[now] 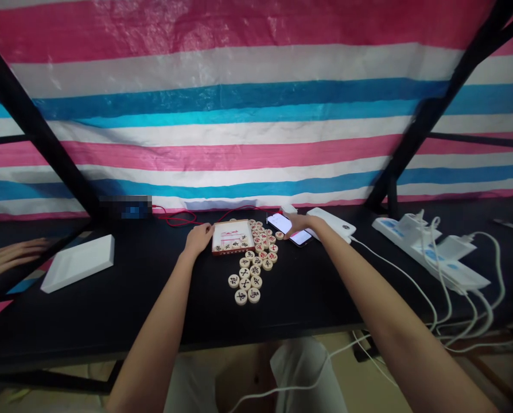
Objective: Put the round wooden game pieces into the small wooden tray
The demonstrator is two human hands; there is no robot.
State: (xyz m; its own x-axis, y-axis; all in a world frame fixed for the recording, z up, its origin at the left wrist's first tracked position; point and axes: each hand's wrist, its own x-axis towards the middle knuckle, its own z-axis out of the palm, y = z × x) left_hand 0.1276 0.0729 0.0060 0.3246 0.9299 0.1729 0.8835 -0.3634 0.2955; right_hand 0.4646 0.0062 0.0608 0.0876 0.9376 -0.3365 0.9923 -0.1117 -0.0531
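My left hand (199,237) is at the left side of a small box (233,250) with a reddish-brown edge, its fingers curled against the rim. Several black-lettered Chinese chess pieces lie inside the box along its near wall. My right hand (297,222) reaches over a lit phone (302,237), thumb and fingers apart; its fingertips are small and partly hidden. Close to the thumb lies a red-lettered piece (279,235). Loose red pieces (272,257) lie beside the box, and black-lettered pieces (241,296) trail toward me.
A white power bank (330,222) with a cable lies right of the phone. Farther right is a white power strip (432,252) with plugs and cables. At left are a white tray (80,263) and another person's hand (18,256). A red cable (181,219) runs along the back.
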